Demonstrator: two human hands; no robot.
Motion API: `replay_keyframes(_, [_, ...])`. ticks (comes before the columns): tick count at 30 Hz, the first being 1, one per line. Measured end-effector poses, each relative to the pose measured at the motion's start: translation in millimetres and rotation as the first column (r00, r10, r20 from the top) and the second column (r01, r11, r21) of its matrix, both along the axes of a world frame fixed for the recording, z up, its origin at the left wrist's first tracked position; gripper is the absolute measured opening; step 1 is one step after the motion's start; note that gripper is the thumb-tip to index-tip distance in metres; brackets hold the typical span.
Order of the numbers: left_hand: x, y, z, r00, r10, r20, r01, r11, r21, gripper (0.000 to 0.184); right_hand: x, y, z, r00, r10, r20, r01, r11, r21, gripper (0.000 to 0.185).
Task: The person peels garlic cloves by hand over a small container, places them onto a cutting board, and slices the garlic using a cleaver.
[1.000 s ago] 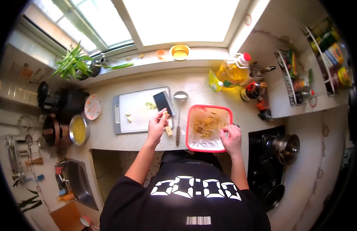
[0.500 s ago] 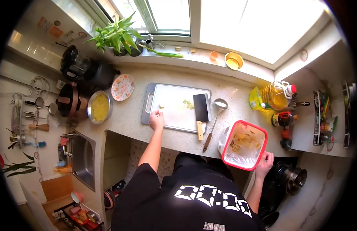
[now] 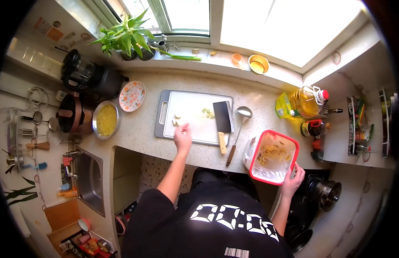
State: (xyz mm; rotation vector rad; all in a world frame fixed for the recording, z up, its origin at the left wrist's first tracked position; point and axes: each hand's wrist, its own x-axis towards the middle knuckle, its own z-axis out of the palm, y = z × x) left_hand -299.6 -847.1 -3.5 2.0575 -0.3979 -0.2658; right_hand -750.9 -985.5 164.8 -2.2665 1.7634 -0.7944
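My left hand [image 3: 182,136] is over the left part of the white cutting board [image 3: 193,128], its fingers loosely bent and apart from the pale garlic cloves [image 3: 176,122] just beyond them. I see nothing held in it. My right hand [image 3: 293,179] grips the near right corner of a clear plastic container [image 3: 250,155] with a red rim, tilted at the counter's edge. Inside lie several yellowish pieces [image 3: 272,154], perhaps garlic too. Pale green slices [image 3: 206,112] lie on the board beside a cleaver [image 3: 223,118] with a wooden handle.
Right of the board lies a ladle [image 3: 238,137]. An oil bottle [image 3: 305,102] and a dark sauce bottle [image 3: 312,128] stand at the right. On the left are a patterned plate [image 3: 132,96], a metal bowl of yellow food [image 3: 106,120] and a sink [image 3: 90,180].
My left hand has drawn back to the right, leaving more cloves showing on the board. My right hand still holds the container, its fingers shifted slightly along the rim.
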Motion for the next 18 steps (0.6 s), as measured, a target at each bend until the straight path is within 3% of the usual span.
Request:
replay_keyframes(2, [-37,-6,21,0.983,-0.18,-0.024,0.178,0.981,-0.08,0.02,-16,-6,-11,0.987,-0.112,0.111,0.096,0.985,0.141,0.031])
replay_keyframes(5, [-92,-20,85,0.891,-0.403,-0.21,0.385,0.915,-0.123,0.021,-35,-19,-24,0.966,-0.097,0.24,0.032,0.965,0.261,0.025])
replay_keyframes(7, [-123,-30,98,0.849,-0.474,-0.234,0.446,0.88,-0.163,0.024,-36,-25,-27,0.966,-0.069,0.248,0.012,0.974,0.226,0.021])
replay_keyframes(11, [-170,-43,135,0.78,-0.545,-0.309,0.555,0.83,-0.062,0.028,-50,-41,-33,0.959,-0.008,0.282,-0.095,0.931,0.352,0.017])
replay_keyframes(13, [-191,-43,134,0.746,-0.567,-0.348,0.562,0.818,-0.128,0.03,-48,-46,-28,0.94,-0.021,0.34,-0.125,0.908,0.401,0.017])
replay_keyframes(18, [-229,-39,136,0.774,-0.516,-0.368,0.523,0.848,-0.091,0.034,-56,-69,-28,0.911,0.073,0.405,-0.288,0.815,0.502,0.014])
